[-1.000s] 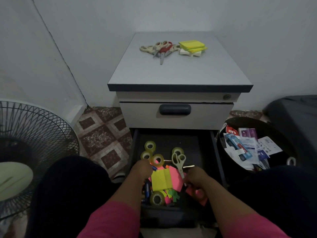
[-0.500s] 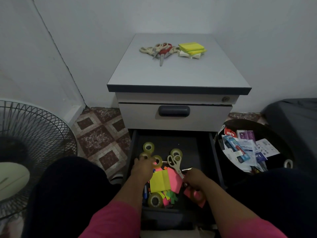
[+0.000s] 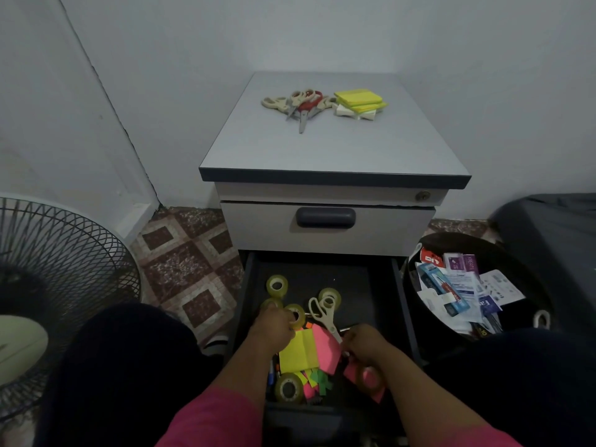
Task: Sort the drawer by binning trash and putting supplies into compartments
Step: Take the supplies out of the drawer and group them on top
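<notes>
Inside the open dark drawer (image 3: 380,285), the left hand (image 3: 272,327) grips a clear tape roll (image 3: 295,314) while the right hand (image 3: 366,345) pinches pink sticky notes (image 3: 327,350).

Both pink-sleeved arms reach forward into the open drawer (image 3: 400,285), left hand (image 3: 272,327) and right hand (image 3: 366,341) with fingers curled downward.

cabinet top (image 3: 335,150) | scissors (image 3: 300,103) | sticky notes (image 3: 358,101)

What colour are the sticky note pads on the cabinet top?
Yellow, over white ones; sticky note pads, head view.
</notes>
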A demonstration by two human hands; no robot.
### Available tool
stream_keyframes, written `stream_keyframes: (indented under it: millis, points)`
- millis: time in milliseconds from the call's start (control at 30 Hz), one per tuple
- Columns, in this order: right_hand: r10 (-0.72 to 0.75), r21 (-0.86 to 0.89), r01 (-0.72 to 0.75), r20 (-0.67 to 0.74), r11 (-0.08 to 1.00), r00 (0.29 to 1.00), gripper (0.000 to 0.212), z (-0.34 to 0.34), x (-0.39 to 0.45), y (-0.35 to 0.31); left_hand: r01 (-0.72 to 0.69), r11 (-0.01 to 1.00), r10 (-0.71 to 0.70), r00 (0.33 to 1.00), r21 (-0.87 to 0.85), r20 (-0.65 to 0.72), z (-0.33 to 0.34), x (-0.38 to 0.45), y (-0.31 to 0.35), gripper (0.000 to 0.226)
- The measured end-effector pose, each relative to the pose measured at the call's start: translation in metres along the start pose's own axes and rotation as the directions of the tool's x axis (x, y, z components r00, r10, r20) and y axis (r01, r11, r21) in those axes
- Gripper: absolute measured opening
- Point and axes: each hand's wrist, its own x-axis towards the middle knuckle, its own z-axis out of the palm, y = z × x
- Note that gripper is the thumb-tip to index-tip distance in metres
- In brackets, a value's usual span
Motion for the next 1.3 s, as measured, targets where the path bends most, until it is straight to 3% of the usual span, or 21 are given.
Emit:
stream_keyframes:
  millis: [267, 433, 567, 667, 733, 833, 867, 900, 1000, 1067, 1167, 1300]
  points:
    - [-0.08, 0.107, 0.082, -0.022, 0.991, 0.997, 0.021, -0.001, -0.007, 0.003, 0.0, 0.999, -0.004, 0.996, -0.04, -0.086, -0.001, -0.005, 0.006, 0.037]
    - [-0.227, 0.415, 0.266, -0.142, 0.87, 0.964, 0.02, -0.003, -0.016, -0.005, -0.064, 0.99, 0.017, 0.94, -0.128, -0.342, -0.018, -0.013, 0.017, 0.027]
    - [-0.375, 0.487, 0.489, -0.317, 0.724, 0.871, 0.019, -0.016, -0.035, -0.034, -0.134, 0.987, 0.05, 0.772, -0.085, -0.634, -0.045, -0.024, 0.027, 0.024]
    - [-0.405, 0.499, 0.593, -0.44, 0.632, 0.802, 0.017, -0.033, -0.053, -0.058, -0.204, 0.979, 0.118, 0.517, 0.012, -0.848, -0.074, -0.035, 0.042, 0.027]
    - [-0.406, 0.49, 0.64, -0.505, 0.592, 0.762, 0.017, -0.048, -0.069, -0.074, -0.227, 0.972, 0.142, 0.362, 0.06, -0.922, -0.102, -0.043, 0.058, 0.03]
    - [-0.417, 0.458, 0.71, -0.588, 0.536, 0.694, 0.015, -0.074, -0.096, -0.1, -0.249, 0.965, 0.142, 0.234, 0.082, -0.962, -0.152, -0.046, 0.081, 0.029]
    - [-0.427, 0.438, 0.733, -0.61, 0.521, 0.667, 0.013, -0.084, -0.104, -0.11, -0.248, 0.965, 0.139, 0.234, 0.079, -0.962, -0.171, -0.044, 0.088, 0.03]
    - [-0.433, 0.419, 0.749, -0.628, 0.513, 0.647, 0.012, -0.093, -0.111, -0.12, -0.242, 0.969, 0.125, 0.285, 0.055, -0.95, -0.19, -0.041, 0.095, 0.03]
    - [-0.417, 0.367, 0.775, -0.683, 0.514, 0.6, 0.011, -0.118, -0.12, -0.15, -0.164, 0.986, 0.063, 0.519, -0.027, -0.852, -0.236, -0.021, 0.109, 0.031]
    - [-0.386, 0.331, 0.763, -0.71, 0.555, 0.589, 0.014, -0.136, -0.116, -0.174, -0.104, 0.994, 0.079, 0.605, 0.02, -0.792, -0.254, -0.003, 0.114, 0.034]
    - [-0.337, 0.346, 0.727, -0.713, 0.593, 0.615, 0.017, -0.166, -0.097, -0.208, -0.067, 0.997, 0.078, 0.657, 0.044, -0.75, -0.264, 0.018, 0.113, 0.035]
    - [-0.319, 0.329, 0.688, -0.703, 0.647, 0.636, 0.018, -0.199, -0.062, -0.246, -0.121, 0.992, 0.047, 0.674, -0.047, -0.738, -0.265, 0.028, 0.109, 0.037]
